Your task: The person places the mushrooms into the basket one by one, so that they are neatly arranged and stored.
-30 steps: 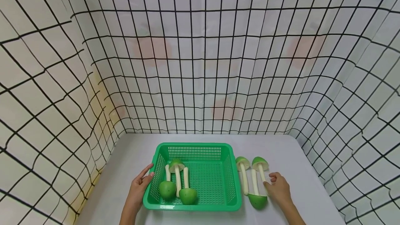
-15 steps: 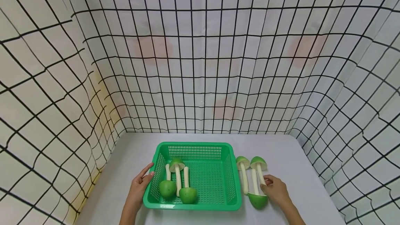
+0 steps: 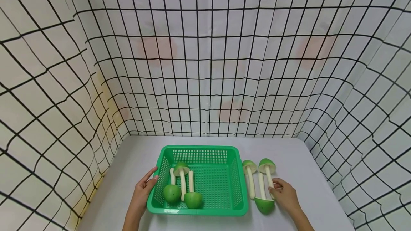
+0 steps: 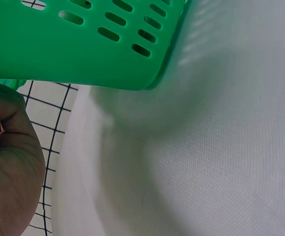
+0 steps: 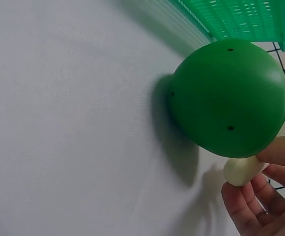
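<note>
A green plastic basket (image 3: 218, 188) stands on the white table, with several green-capped mushrooms in its left part, among them a mushroom (image 3: 193, 200) near the front. My left hand (image 3: 141, 191) touches the basket's left rim, thumb and index finger extended against it. My right hand (image 3: 284, 193) pinches the stem end of a mushroom (image 3: 267, 167) to the basket's right, its cap pointing away from me. Right beside it lies another mushroom (image 3: 264, 206), cap toward me. In the right wrist view a large green cap (image 5: 231, 98) hides part of the pale stem (image 5: 243, 169) at my fingers.
One more mushroom (image 3: 249, 168) lies close along the basket's right wall. A pale cloth with a black grid pattern (image 3: 205, 81) encloses the table (image 3: 318, 202) at the back and both sides.
My right hand has moved in from the right and its fingers have closed on the mushroom's stem. That mushroom has shifted slightly. My left hand and the basket stay in place.
</note>
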Motion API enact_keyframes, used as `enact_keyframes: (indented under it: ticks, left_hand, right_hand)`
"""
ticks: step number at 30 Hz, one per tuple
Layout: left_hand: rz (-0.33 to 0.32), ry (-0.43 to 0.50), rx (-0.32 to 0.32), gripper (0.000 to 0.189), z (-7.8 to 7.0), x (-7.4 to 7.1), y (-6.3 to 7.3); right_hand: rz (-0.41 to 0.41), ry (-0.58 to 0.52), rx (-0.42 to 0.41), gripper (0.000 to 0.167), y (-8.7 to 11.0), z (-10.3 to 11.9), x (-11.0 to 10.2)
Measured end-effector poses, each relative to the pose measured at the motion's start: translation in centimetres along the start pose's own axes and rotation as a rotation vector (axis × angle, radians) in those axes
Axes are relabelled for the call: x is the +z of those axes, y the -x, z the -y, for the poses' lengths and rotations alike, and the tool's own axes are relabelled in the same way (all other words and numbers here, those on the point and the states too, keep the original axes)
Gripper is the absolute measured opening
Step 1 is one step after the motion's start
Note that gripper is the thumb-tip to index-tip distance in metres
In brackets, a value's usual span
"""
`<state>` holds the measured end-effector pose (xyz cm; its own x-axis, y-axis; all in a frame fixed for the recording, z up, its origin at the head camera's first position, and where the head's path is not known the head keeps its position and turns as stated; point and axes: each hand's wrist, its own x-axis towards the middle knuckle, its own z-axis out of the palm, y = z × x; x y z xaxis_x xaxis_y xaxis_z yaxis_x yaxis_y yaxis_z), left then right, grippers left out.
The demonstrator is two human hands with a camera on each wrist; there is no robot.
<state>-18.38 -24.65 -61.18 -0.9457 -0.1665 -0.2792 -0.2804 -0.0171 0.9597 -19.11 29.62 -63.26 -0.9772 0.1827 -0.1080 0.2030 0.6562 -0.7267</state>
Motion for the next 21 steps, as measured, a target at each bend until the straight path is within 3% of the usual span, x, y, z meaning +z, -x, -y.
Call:
enact_keyframes:
  ticks: [21]
  left_hand:
    - [0.008, 0.015, 0.016, 0.057, 0.0, -0.1, 0.0]
  right_hand:
    - [-0.043, -0.038, -0.025, 0.048, 0.7, 2.9, -1.3]
